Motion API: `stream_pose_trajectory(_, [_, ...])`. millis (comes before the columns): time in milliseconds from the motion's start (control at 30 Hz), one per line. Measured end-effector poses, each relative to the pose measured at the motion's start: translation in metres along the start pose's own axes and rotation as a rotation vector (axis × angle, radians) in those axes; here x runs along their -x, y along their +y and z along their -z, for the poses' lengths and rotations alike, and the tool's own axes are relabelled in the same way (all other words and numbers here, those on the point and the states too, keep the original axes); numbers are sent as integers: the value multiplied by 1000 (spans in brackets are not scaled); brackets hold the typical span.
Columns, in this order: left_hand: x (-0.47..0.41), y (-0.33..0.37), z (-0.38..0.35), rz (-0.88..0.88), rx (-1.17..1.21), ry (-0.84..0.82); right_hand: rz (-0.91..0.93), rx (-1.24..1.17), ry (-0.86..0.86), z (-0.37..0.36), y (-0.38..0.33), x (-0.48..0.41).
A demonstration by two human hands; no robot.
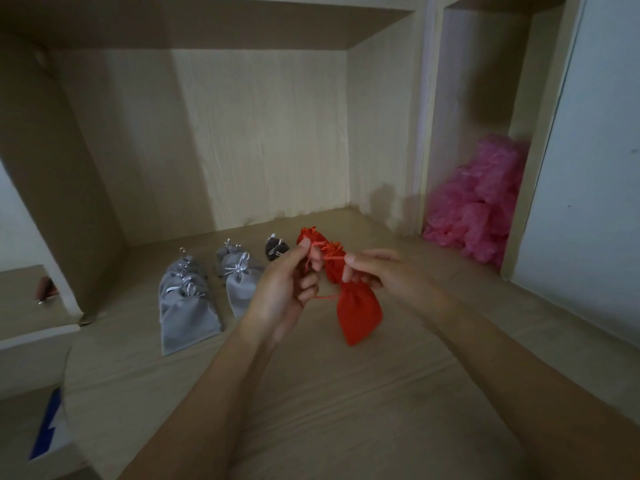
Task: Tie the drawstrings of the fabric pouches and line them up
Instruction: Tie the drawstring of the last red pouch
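Note:
A red fabric pouch (pixel 358 311) hangs just above the wooden shelf floor, held up by its red drawstrings. My left hand (pixel 282 289) pinches one red string at its left, and my right hand (pixel 384 275) pinches the other at the pouch's neck. Two more red pouches (pixel 311 239) lie in a row behind my fingers, partly hidden. To the left lie a dark grey pouch (pixel 276 248), a column of light grey pouches (pixel 239 275) and a second column of light grey pouches (pixel 187 306), all with silver strings tied.
The pouches lie on the floor of a wooden shelf compartment (pixel 311 393) with walls left, back and right. A heap of pink crinkled material (pixel 481 209) fills the narrow compartment on the right. A blue and white object (pixel 48 427) sits at lower left.

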State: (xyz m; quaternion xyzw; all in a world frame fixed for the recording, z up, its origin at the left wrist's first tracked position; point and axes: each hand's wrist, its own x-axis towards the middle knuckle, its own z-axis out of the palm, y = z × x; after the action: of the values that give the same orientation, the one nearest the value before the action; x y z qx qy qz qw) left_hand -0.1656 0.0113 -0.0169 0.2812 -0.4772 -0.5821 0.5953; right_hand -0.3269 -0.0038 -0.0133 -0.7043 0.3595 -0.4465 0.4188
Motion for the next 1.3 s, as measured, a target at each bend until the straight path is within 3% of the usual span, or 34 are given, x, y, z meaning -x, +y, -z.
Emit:
stream_pose_trajectory(133, [2,-1,1,-89,-249,2,-77,-483,-68,5,1,-2])
stream_pose_trajectory(200, [4,-2,0,-111,-336,-10,-72,-597,-97,6,0,1])
stream_pose_trajectory(467, [4,-3,2,-155,-513,-25,-55,-461,-22,-3,10,3])
stream_pose_trajectory(700, [1,-8,5,-142,-531,-49,-18,-366,57,-2,10,3])
stream_pose_trajectory(867, [-6,-13,8,-156,-392,55,-54,-413,83,-8,11,-1])
stream_pose_trajectory(1100, [-14,-6,18,-29,280,69,-200,-958,238,12,21,-9])
stream_pose_trajectory(1300, [-13,0,28,173,15,80,-64,-1063,284,47,46,-18])
